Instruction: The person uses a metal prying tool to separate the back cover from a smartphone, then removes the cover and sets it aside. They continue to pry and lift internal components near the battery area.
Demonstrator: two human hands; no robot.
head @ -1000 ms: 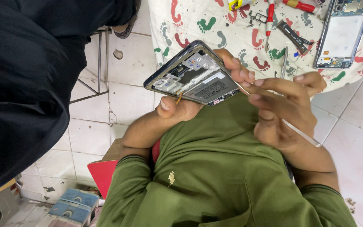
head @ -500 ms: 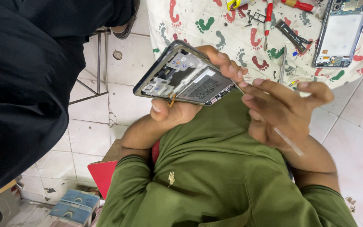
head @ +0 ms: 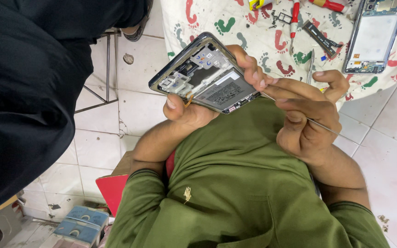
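Head view: the left hand (head: pixel 189 112) holds an opened phone (head: pixel 207 76) in front of the chest. Its back is off, and the battery and boards face up. The thumb presses the phone's near long edge and the fingers (head: pixel 249 69) wrap its far edge, so this grip is clamped on the phone.

Right of the phone, the right hand (head: pixel 306 119) is pinched shut on a thin metal pick (head: pixel 331 129). The pick's shaft runs out past the wrist, and its tip reaches the phone's lower right corner.

Half a second ago the pick pointed down and away from the phone, and the phone lay flatter and a little lower. Now the phone is tipped up towards the left and the pick has swung back to its corner. The tool seems to touch the frame edge again, though the fingers partly hide the exact contact.

Beyond the phone lies a cloth (head: pixel 253 32) printed with footprints. On it, well right of the phone, are a second opened handset (head: pixel 375 36), a red-handled tool (head: pixel 295 14) and a dark flex strip (head: pixel 320 36).

Left of the phone another person in dark clothes (head: pixel 33 92) fills the frame. Pale floor tiles (head: pixel 138 110) show below the phone.
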